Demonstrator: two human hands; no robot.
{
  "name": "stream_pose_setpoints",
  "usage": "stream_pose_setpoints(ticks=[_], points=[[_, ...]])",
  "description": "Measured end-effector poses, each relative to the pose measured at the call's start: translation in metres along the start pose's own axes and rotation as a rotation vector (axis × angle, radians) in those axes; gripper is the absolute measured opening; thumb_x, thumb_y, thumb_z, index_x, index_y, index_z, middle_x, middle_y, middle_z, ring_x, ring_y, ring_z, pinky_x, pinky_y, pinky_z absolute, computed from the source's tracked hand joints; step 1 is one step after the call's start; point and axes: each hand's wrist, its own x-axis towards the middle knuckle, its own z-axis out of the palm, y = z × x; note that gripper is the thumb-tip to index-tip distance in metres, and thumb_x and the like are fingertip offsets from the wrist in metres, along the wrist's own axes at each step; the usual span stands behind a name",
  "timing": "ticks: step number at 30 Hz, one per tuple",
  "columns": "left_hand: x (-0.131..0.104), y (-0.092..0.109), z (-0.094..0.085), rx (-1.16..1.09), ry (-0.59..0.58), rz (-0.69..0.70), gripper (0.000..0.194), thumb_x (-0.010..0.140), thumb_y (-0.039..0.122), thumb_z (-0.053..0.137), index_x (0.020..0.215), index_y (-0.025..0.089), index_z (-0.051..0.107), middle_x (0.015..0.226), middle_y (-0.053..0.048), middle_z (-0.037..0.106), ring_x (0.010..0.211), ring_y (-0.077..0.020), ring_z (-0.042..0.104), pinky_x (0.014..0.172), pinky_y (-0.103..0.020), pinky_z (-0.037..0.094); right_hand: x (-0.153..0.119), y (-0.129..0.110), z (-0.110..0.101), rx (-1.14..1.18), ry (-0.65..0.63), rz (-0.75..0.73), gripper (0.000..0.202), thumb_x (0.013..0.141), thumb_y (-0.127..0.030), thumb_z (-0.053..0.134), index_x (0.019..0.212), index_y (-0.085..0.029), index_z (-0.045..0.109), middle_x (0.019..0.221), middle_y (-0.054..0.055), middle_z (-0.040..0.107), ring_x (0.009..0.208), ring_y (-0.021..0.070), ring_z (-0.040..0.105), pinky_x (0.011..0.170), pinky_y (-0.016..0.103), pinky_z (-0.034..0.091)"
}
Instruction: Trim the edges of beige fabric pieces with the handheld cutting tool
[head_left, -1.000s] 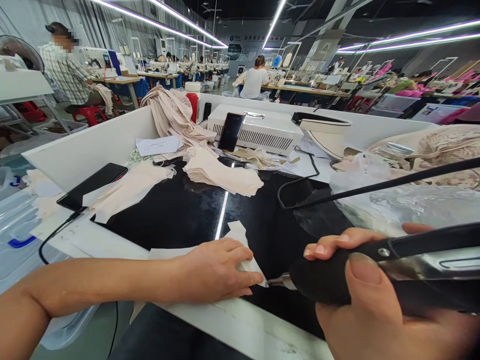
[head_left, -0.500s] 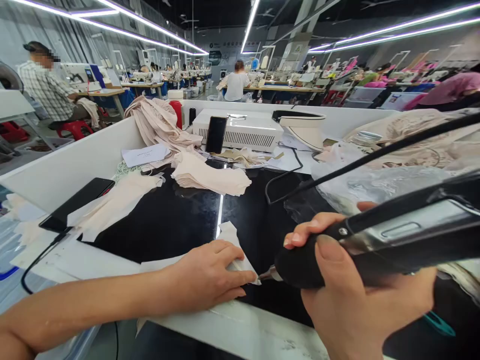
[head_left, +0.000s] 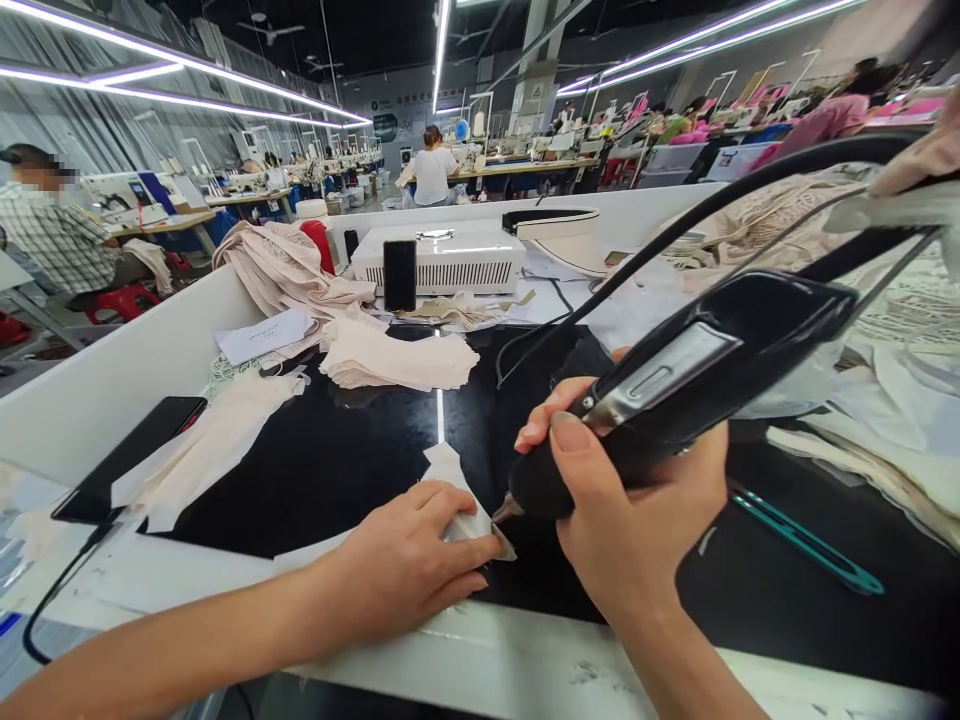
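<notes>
— Two hands at the bench's near edge, head view. What's changed?

— The right hand [head_left: 637, 500] has tipped the black cutting tool [head_left: 675, 385] up steeper than a second ago, fingers clamped round its grip, metal tip touching the pale fabric piece [head_left: 454, 495]. The left hand [head_left: 405, 560] keeps pressing that piece flat on the black mat [head_left: 337, 450], fingers together and spread over it.

— Meaning?

— I'd judge the cut is nearing the piece's corner.

— Anything hidden?

— The fabric's near part lies under the palm; the tool's cord [head_left: 675, 225] runs out of frame.
</notes>
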Motion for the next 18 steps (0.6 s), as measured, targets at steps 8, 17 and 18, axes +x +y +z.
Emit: stream_pose_setpoints(ticks=[8, 17, 18], points=[[-0.0002, -0.0023, 0.0007, 0.001, -0.004, -0.012, 0.036, 0.130, 0.039, 0.070, 0.164, 0.031, 0.082, 0.152, -0.016, 0.074, 0.143, -0.0312, 0.074, 0.126, -0.044, 0.071, -0.0029, 0.0032, 0.0012, -0.033, 0.019, -0.009, 0.040, 0.095, -0.042, 0.107, 0.116, -0.033, 0.074, 0.093, -0.007, 0.079, 0.064, 0.0149, 0.071, 0.064, 0.031, 0.068], [0.0008, -0.0039, 0.0001, -0.007, -0.014, -0.024, 0.038, 0.128, 0.038, 0.073, 0.165, 0.033, 0.083, 0.157, -0.017, 0.073, 0.146, -0.0329, 0.073, 0.129, -0.047, 0.070, 0.0064, 0.0080, 0.0073, 0.034, 0.019, -0.034, 0.042, 0.092, -0.040, 0.110, 0.112, -0.032, 0.073, 0.091, -0.008, 0.080, 0.064, 0.0150, 0.072, 0.063, 0.029, 0.067], [0.0007, -0.0039, 0.0006, -0.014, -0.007, -0.023, 0.038, 0.129, 0.038, 0.073, 0.165, 0.033, 0.083, 0.157, -0.017, 0.073, 0.147, -0.0328, 0.073, 0.129, -0.047, 0.070, 0.0071, 0.0094, 0.0084, 0.040, 0.017, -0.042, 0.041, 0.092, -0.039, 0.110, 0.112, -0.032, 0.074, 0.091, -0.009, 0.080, 0.063, 0.0146, 0.072, 0.062, 0.029, 0.067]])
